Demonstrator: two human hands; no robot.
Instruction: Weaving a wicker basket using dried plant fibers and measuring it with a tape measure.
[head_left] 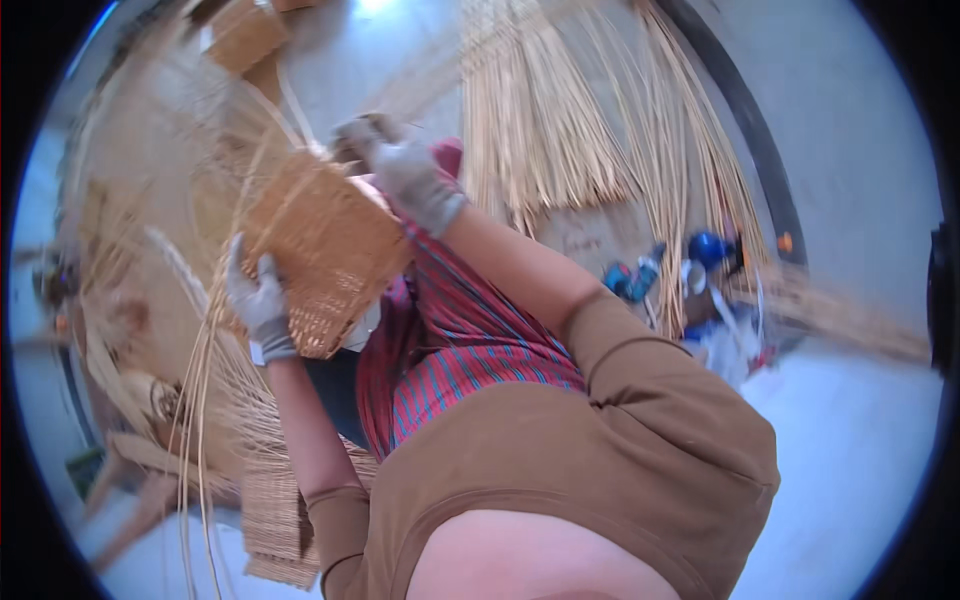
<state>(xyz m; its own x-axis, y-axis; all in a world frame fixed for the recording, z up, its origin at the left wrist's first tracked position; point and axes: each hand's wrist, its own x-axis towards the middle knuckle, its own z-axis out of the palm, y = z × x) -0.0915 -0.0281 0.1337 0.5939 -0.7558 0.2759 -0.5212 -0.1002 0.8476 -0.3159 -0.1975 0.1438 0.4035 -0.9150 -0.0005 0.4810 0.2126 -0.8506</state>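
Note:
A tan woven basket (pixel 325 240), boxy in shape, is tilted above my lap. My left hand (pixel 258 300), in a pale grey work glove, grips its left side, with the thumb and fingers pressed on the weave. Long loose reed strands (pixel 205 400) hang down beside that hand. At the basket's upper right corner is my right hand (pixel 410 180), also gloved, its fingers curled closed. Motion blur hides what they hold. A smeared pale streak runs from near this hand toward the upper right.
A spread bundle of reed strands (pixel 545 120) lies ahead to the right. Beyond my right arm are a blue round object (pixel 708 248) and plastic bags (pixel 725 350). Woven panels (pixel 275 510) lie at lower left; another woven box (pixel 243 35) stands at far left.

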